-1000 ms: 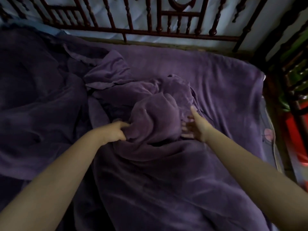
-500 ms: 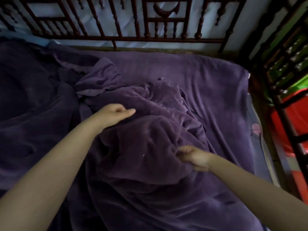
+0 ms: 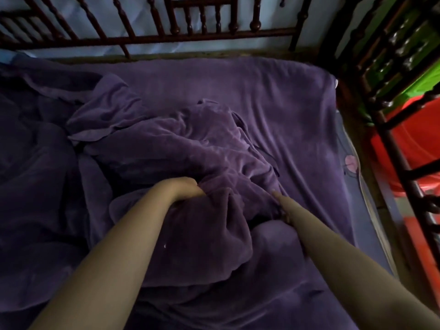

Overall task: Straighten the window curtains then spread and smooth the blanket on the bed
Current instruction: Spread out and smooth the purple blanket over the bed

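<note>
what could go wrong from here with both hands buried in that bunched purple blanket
1. The left hand and right hand grip the blanket close together at its bunched middle, so a pull may only shift the heap, not spread it.
2. The far left side is still rumpled and folded over; smoothing from here may trap those folds underneath.
3. The blanket edge lies near the bed rail; a hard tug could snag it.

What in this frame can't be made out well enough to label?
1. Left hand, head view: its fingers are buried in a fold of the purple blanket.
2. Right hand: mostly hidden by blanket folds; grip unclear.
3. Curtains: not in view.
4. Bed rail: top cut off by the frame edge.
5. Red object beyond the side rail: blurred, barred over, unidentifiable.
6. Blanket's left part: too dark for edges.
</note>
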